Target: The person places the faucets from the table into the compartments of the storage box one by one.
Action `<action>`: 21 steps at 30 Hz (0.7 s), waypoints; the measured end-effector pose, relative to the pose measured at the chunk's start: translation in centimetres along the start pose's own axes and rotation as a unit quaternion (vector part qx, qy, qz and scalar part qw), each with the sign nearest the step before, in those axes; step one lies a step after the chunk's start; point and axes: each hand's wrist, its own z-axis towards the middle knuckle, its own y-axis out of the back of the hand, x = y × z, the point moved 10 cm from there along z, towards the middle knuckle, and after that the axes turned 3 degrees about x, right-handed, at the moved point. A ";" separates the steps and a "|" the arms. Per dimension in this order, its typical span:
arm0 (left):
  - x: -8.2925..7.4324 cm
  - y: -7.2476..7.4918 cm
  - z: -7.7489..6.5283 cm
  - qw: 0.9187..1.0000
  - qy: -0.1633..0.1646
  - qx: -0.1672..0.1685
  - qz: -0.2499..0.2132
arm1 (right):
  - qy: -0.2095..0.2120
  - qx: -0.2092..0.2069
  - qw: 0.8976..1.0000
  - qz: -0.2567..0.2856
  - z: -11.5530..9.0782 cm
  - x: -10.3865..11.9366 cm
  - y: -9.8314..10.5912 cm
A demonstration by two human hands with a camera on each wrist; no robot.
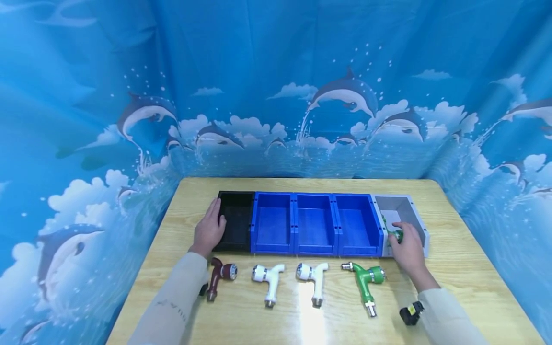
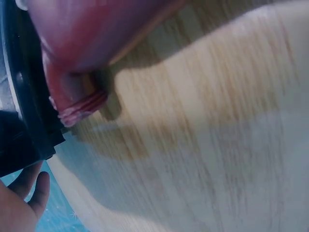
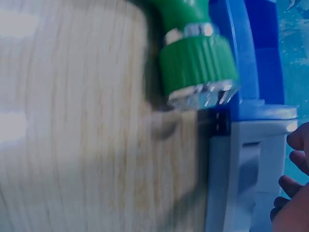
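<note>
My right hand [image 1: 408,249] reaches into the grey bin [image 1: 421,225] at the right end of the row. Its thumb and fingers grip a green faucet [image 1: 398,235], which is partly hidden by the hand. In the right wrist view, the curled fingertips [image 3: 289,186] show over the grey bin's side. My left hand [image 1: 209,230] rests along the left edge of the black bin [image 1: 235,218], fingers straight. A dark red faucet [image 1: 221,273] lies on the table near the left wrist. Another green faucet [image 1: 365,282] lies in front of the bins, left of my right wrist.
Three blue bins [image 1: 294,225] stand joined between the black and grey ones. Two white faucets [image 1: 272,280] lie on the wooden table [image 1: 336,330] in front of them. A dolphin-print curtain [image 1: 276,96] surrounds the table's back and sides.
</note>
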 end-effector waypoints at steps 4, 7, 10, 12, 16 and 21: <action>-0.2 0.2 0.0 1.000 -0.001 -0.015 0.000 | -0.005 -0.013 1.000 0.009 -0.4 0.7 0.5; -0.2 0.4 0.0 1.000 -0.003 -0.025 -0.001 | -0.008 -0.024 0.999 0.024 -0.7 1.4 0.9; -0.2 0.4 0.0 1.000 0.000 -0.028 -0.006 | -0.003 -0.033 0.999 0.038 -1.1 2.3 1.3; -0.1 0.3 -0.1 1.000 0.003 -0.027 -0.008 | 0.006 -0.035 0.998 0.045 -1.4 3.2 1.5; -0.1 0.4 -0.2 1.000 0.005 -0.029 -0.010 | 0.020 -0.023 0.998 0.050 -2.0 4.8 1.6; -0.3 0.5 -0.2 0.999 0.003 -0.032 -0.010 | 0.039 -0.004 0.998 0.052 -2.8 6.3 1.3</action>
